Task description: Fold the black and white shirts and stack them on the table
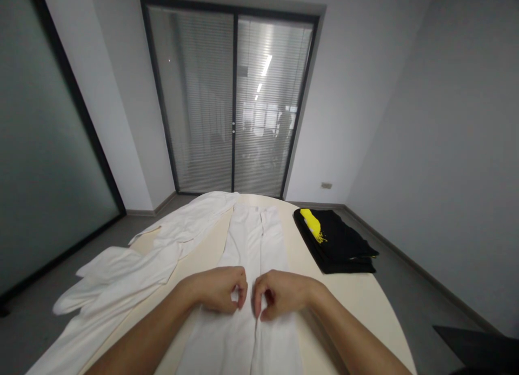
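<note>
A long white garment [235,337] lies lengthwise down the middle of the table, its far end near the table's back edge. A lengthwise fold line runs along it. Over its left half is my left hand [225,289], fingers curled, with a small gap between thumb and fingertips. My right hand [279,295] rests just right of the fold line, curled the same way, thumb and index finger slightly apart. No cloth shows between the fingers of either hand. The two hands are close together but not touching.
Another white garment [133,267] lies loosely spread on the left, hanging over the edge of the round table [365,304]. A folded black garment [340,234] with a yellow print sits at the back right. Something dark [478,345] shows at the lower right.
</note>
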Available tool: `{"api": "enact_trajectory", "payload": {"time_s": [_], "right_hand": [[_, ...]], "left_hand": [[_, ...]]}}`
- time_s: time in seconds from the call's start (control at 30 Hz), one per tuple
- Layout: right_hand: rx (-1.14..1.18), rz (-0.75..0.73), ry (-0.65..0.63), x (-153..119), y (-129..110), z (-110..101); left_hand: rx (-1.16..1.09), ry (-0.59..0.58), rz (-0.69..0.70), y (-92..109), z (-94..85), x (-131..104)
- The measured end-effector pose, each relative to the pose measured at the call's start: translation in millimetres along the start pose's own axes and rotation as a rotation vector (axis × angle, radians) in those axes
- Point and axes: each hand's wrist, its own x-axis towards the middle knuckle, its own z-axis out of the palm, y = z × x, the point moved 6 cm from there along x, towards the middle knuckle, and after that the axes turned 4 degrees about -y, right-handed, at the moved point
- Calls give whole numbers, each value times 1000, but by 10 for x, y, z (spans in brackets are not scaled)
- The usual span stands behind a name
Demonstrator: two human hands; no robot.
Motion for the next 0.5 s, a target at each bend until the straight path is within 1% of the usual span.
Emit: {"api": "enact_trajectory", "payload": {"time_s": [0.07,0.13,0.2,0.37,0.5], "right_hand": [[6,22,13,-1,-6,-6],[-1,46,14,6,2,-1],[-14,52,2,23,17,15],[-6,35,-39,61,72,65],[31,22,-43,62,89,81]], "left_hand": [[-4,8,3,13,-8,1],[-14,-8,-18,17,-5,5],[-23,-40,-28,22,6,10],[-46,-113,15,8,39,13],[-64,-182,-35,-50,83,-13]]}}
